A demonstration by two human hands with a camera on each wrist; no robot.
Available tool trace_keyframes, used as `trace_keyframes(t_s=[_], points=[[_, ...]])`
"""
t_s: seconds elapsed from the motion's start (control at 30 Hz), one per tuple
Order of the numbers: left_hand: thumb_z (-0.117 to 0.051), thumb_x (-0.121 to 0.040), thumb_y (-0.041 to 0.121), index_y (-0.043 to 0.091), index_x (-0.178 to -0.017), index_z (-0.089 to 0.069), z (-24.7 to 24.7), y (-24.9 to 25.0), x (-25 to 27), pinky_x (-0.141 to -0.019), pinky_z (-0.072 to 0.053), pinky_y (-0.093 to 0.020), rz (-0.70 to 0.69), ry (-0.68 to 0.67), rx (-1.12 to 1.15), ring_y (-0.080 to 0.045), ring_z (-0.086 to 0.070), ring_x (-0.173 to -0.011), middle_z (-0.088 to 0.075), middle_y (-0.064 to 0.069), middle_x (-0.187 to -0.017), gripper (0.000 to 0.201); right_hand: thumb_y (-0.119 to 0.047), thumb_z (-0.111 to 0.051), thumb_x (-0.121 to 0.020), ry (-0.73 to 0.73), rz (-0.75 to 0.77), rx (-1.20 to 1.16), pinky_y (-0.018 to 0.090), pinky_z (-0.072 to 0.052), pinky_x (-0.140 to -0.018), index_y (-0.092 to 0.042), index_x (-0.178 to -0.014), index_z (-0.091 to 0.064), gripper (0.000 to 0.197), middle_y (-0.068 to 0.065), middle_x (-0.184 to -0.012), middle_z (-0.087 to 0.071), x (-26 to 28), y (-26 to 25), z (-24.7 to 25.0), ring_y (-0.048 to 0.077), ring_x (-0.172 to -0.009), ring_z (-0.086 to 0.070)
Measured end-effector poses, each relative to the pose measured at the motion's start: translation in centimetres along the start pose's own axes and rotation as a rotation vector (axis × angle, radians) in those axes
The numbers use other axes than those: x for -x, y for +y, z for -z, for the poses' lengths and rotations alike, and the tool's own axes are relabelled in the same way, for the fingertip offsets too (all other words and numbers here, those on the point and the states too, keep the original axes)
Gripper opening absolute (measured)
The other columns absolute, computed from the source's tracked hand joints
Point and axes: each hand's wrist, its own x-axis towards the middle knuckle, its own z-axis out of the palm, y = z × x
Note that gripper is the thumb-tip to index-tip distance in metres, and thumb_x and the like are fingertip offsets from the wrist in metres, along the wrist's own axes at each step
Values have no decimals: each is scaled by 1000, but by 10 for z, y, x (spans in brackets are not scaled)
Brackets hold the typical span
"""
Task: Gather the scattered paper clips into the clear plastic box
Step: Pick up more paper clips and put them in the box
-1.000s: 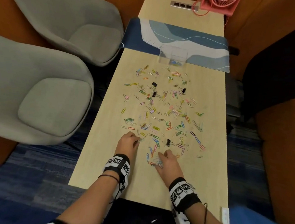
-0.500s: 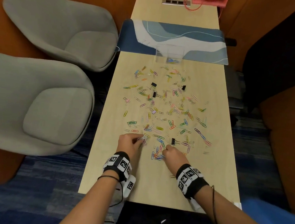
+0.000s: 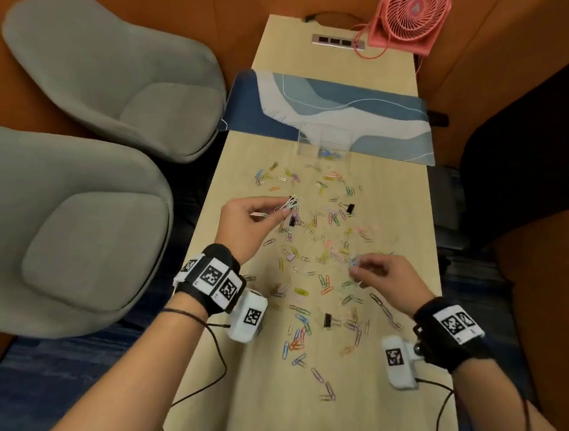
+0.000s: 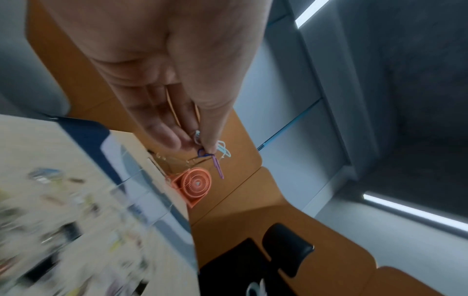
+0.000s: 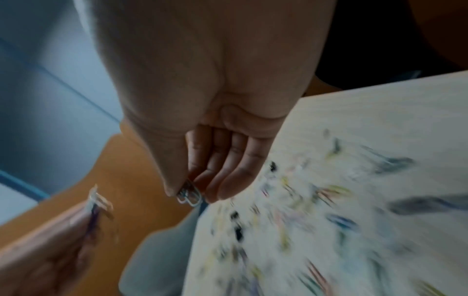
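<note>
Coloured paper clips (image 3: 312, 238) lie scattered over the light wooden table (image 3: 411, 205), with a few black binder clips (image 3: 328, 321) among them. The clear plastic box (image 3: 324, 144) stands at the near edge of the blue mat and holds a few clips. My left hand (image 3: 278, 208) is lifted above the table's left side and pinches a small bunch of paper clips (image 4: 215, 154) between thumb and fingertips. My right hand (image 3: 362, 268) hovers over the middle right and pinches a couple of paper clips (image 5: 188, 195).
A blue and white mat (image 3: 326, 112) crosses the table behind the box. A pink fan (image 3: 410, 18) and a socket strip (image 3: 338, 42) sit at the far end. Two grey chairs (image 3: 71, 196) stand to the left. A dark chair (image 3: 537, 141) is on the right.
Both hands have risen off the near clips and moved forward toward the box, each carrying picked-up clips. The left hand has travelled farther than the right.
</note>
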Motion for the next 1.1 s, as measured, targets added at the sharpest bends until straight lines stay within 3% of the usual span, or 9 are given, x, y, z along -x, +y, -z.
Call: trace_keyframes(t_s=[0.13,0.27,0.43,0.53,0.7,0.8,0.97,1.1], points=[[-77,-83,21,20,-102,-77,-8,21,-60,-76,-57,-25,-47,16,-20,-10,-68,-87,-75,12,-93,19,-14,-66,-88,181,118,-121,18,-52,-64,-7,-92,-70,9,2,-78,-69,-44,-46,42,9,-68,-63],[-76,-83,22,19,-102,-77,-29,21,-126,-76,-57,-28,-74,30,-24,-9,-67,-85,-75,10,-93,19,-15,-64,-90,347,210,-234,19,-53,-65,-5,-96,-70,13,1,-79,-67,-103,-72,72,8,-72,-61],[-77,-83,22,22,-101,-77,-70,-3,-194,-60,-49,-16,-60,129,37,-12,-60,-71,-75,5,-88,19,-22,-64,-91,518,211,-357,21,-51,-67,-7,-95,-70,16,-2,-76,-65,-185,-77,101,8,-73,-59],[-78,-81,23,22,-100,-77,-95,-17,-230,-64,-48,-18,-75,176,60,-5,-49,-66,-73,2,-82,19,-21,-63,-91,556,208,-364,20,-51,-64,-4,-96,-69,18,-1,-77,-65,-224,-70,107,7,-73,-59],[-79,-80,22,18,-100,-78,-129,-44,-275,-58,-44,-16,-72,142,4,-8,-42,-59,-69,-8,-70,20,-23,-64,-90,560,174,-290,18,-52,-61,-9,-99,-69,18,-4,-77,-64,-272,-49,106,4,-69,-57],[-80,-79,19,18,-99,-78,-142,-65,-291,-57,-43,-14,-46,98,-103,-5,-41,-55,-60,10,-60,20,-23,-65,-90,564,165,-253,19,-54,-61,-11,-97,-69,15,-6,-74,-63,-293,-39,104,0,-63,-54],[-76,-82,17,19,-101,-77,-154,-91,-302,-62,-45,-4,-3,22,-289,6,-54,-58,-72,10,-83,19,-26,-68,-87,563,159,-179,28,-56,-64,-12,-92,-69,14,-3,-72,-62,-323,-25,101,9,-65,-54],[-73,-85,19,19,-102,-77,-158,-98,-302,-62,-40,2,2,23,-337,4,-56,-63,-71,9,-82,17,-28,-70,-85,568,184,5,25,-53,-71,-16,-88,-69,12,2,-77,-66,-342,-14,97,9,-69,-56]])
